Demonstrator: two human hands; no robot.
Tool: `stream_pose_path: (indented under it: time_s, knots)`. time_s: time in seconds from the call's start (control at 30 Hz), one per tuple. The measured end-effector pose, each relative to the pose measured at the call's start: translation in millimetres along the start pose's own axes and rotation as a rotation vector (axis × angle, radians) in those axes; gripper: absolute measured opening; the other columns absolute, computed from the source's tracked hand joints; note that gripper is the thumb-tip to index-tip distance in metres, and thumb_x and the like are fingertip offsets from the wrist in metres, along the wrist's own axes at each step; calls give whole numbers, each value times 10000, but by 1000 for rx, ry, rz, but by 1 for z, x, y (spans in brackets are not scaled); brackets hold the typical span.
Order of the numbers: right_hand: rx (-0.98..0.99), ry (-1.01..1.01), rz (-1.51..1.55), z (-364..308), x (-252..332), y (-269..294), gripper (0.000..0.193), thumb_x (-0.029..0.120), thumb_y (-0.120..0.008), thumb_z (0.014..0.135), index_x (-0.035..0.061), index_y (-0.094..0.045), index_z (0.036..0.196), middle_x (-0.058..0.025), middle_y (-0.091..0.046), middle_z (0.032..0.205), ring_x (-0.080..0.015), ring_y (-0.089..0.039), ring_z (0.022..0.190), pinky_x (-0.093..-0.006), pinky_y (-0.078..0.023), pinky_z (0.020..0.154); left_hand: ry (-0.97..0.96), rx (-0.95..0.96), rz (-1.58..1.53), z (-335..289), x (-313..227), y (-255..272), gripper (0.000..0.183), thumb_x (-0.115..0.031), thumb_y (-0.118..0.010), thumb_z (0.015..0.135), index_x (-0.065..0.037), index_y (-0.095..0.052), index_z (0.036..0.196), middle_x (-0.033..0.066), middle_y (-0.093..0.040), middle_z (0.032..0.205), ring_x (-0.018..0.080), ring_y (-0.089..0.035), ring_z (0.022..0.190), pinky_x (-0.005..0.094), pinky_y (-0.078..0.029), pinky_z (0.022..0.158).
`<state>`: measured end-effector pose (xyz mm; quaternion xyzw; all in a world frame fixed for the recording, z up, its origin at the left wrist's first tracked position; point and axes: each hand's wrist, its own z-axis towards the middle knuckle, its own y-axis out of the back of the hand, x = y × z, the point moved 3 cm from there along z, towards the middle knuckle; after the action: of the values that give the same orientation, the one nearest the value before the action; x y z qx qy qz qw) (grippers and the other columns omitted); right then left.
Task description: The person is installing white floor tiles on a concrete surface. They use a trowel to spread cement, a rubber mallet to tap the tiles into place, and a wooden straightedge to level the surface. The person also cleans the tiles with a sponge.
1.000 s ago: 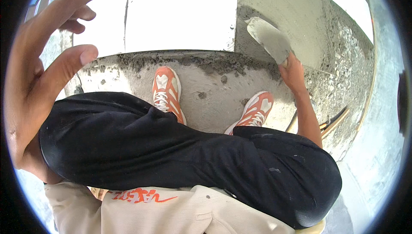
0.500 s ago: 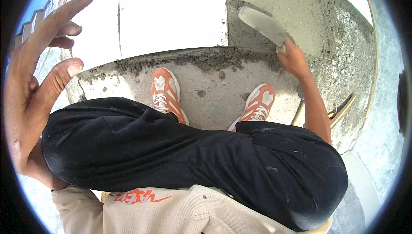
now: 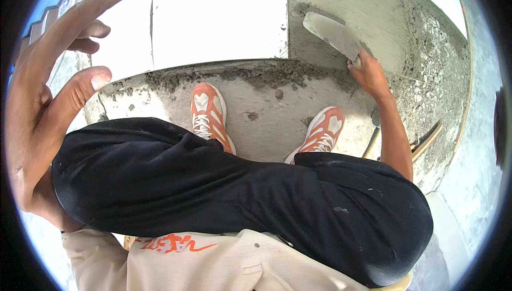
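Right hand (image 3: 369, 73) grips the trowel (image 3: 332, 33) by its handle, far right. Blade lies flat on the grey mortar bed (image 3: 368, 13), pointing far-left, just right of the white tile (image 3: 218, 13). Left hand (image 3: 45, 99) is raised close to cam at left, fingers spread wide, holding nothing. Black trousers (image 3: 240, 195) fill the near centre, cream shirt (image 3: 213, 264) w/ orange print at near edge. Two orange shoes (image 3: 209, 115) stand on rough concrete (image 3: 266, 109) below the tile edge. Mortar crumbs line that edge. Gravel (image 3: 432, 45) at far right.
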<state>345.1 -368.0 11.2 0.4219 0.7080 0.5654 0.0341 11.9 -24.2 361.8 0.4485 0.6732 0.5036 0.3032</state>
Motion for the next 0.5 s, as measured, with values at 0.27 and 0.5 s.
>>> stream_pose_path:
  time_s: [0.27, 0.5]
  knots:
    - [-74, 49, 34, -22, 5, 21, 340, 113, -773, 923, 23, -617, 1212, -199, -747, 1062, -342, -724, 996, -448, -569, 884, -40, -53, 53, -3, 7, -3, 803, -590, -711, 921, -67, -598, 1520, 173, -741, 1247, 292, -692, 1119, 446, -518, 1004]
    - [-327, -45, 505, -47, -2, 68, 187, 126, -792, 956, 59, -669, 1079, 34, -656, 949, -63, -583, 845, -250, -494, 780, -52, -34, 10, 4, 4, 0, 800, -577, -726, 910, -76, -599, 1521, 166, -745, 1234, 289, -688, 1116, 448, -501, 1015]
